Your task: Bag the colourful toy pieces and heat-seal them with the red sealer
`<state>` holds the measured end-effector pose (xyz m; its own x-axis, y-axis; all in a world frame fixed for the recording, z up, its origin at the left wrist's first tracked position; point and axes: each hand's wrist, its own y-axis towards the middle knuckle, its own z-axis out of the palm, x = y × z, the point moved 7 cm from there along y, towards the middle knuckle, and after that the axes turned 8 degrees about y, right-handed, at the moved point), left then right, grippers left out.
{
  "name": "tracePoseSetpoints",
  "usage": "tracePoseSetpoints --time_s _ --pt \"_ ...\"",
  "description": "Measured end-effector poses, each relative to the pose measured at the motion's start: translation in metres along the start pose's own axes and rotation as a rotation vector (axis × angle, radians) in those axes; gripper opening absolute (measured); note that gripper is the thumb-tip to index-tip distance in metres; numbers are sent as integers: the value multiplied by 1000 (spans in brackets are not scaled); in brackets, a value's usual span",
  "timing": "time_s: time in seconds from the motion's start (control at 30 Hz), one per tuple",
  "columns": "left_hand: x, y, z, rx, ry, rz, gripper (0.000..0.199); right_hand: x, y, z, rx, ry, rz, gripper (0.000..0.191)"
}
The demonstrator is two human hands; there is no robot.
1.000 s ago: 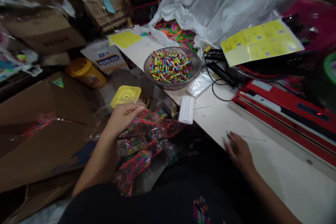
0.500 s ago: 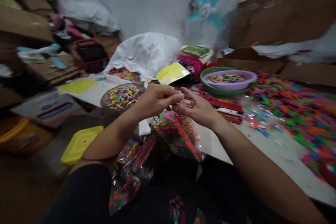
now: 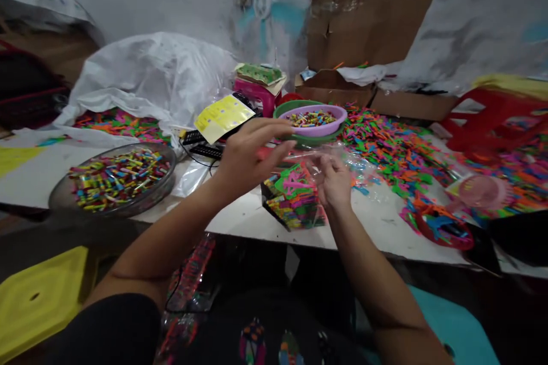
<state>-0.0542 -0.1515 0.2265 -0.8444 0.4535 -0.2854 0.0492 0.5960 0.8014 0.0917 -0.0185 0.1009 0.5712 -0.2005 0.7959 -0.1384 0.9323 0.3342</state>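
Down at the lower left, a yellow stool (image 3: 43, 296) is showing its top, while a teal stool (image 3: 449, 325) is peeking out at the lower right, and clear packs (image 3: 192, 274) of coloured pieces are lying below the table edge. Now to the middle of the frame, where the filled clear bag (image 3: 295, 199) is sitting at the near side of the white table (image 3: 240, 219), its mouth facing up between the hands! The right hand (image 3: 336, 182) is pinching the bag's upper edge between thumb and fingers; the left hand (image 3: 248, 154) is hovering at the other side, fingers spread, thumb apart, gripping nothing plain to see, and whether it is brushing the film I'm not able to tell. Good form here, I'm reckoning, is keeping that pinch light and high, drawing the film flat with both hands, and tucking the pink and green tips below the rim so that nothing is poking through. Farther back, a glass bowl (image 3: 149, 201) of small striped pieces is resting at left, a lilac basin (image 3: 342, 117) is sitting in a green one at centre, a bright heap (image 3: 385, 148) is spreading rightward, and a blue fan (image 3: 262, 4) is hanging at the top
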Motion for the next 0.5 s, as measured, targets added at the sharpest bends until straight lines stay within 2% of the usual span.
tracePoseSetpoints --time_s 0.07,0.13,0.2,0.27,0.33,0.37,0.43,0.5 --pt "27 -33 -2 -69 2 -137 31 -11 1 -32 -69 22 13 35" --pt "60 -68 18 -54 -95 -327 56 -17 2 -63 -103 -11 16 35" --pt "83 -96 58 57 -246 -493 78 -16 2 -91 -122 -53 -4 31" --pt "88 -111 104 201 -383 -583 92 -6 1 -109 -105 -128 -41 27" --pt "80 -114 139 291 -493 -603 99 15 -3 -115 -57 -256 -92 26" --pt "73 -112 151 306 -541 -598 102 31 -6 -113 -40 -328 -132 28" --pt "62 -107 163 304 -620 -570 103 73 -15 -103 -42 -440 -287 34" --pt "54 -103 166 309 -669 -523 99 119 -23 -80 -29 -555 -475 34"
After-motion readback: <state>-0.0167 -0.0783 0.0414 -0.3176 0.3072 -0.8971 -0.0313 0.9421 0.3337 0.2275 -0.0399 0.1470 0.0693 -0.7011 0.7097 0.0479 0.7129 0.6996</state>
